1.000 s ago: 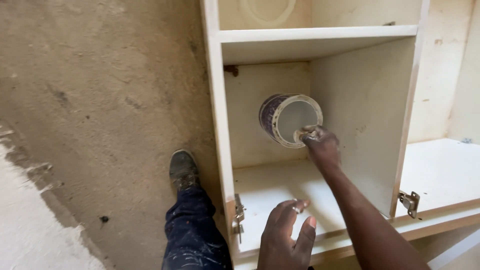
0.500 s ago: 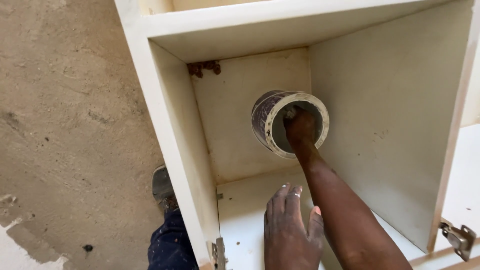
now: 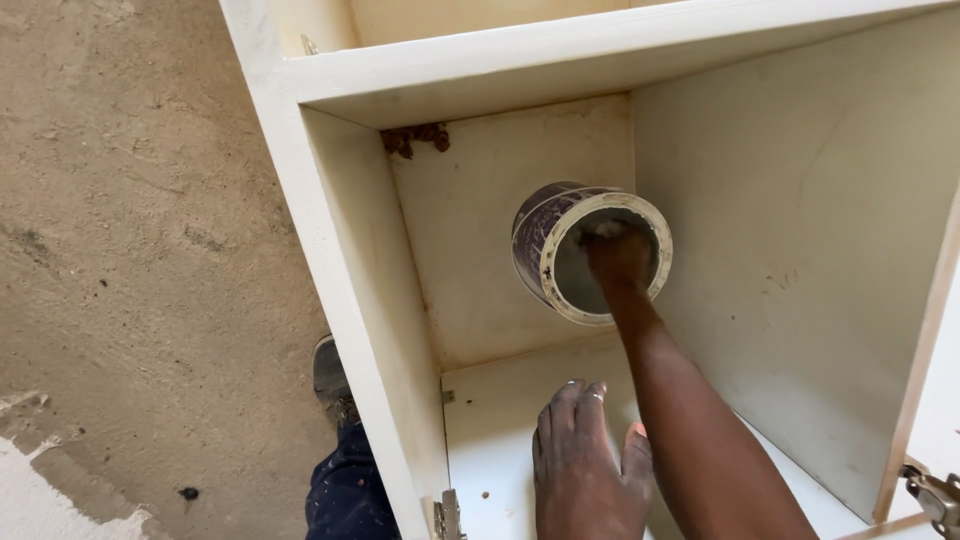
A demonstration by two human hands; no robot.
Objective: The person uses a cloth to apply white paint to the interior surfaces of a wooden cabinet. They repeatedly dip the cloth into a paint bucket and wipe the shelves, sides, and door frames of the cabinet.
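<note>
A round paint tin with a purple side and a cream-smeared rim stands deep in the lower compartment of a cream cabinet. My right hand is down inside the tin, fingers near its bottom by a pale lump. The tin's wall hides whether the hand grips anything. My forearm runs back to the lower right. My left hand lies flat, palm down, on the compartment's near panel and holds nothing.
A brown crusty clump sits in the compartment's top left corner. Metal hinges are fixed at the cabinet's front edges. My shoe and dark trouser leg stand on the rough concrete floor at left.
My right hand went from the tin's rim down into the tin. The view closed in on the compartment. My left hand stayed on the near panel.
</note>
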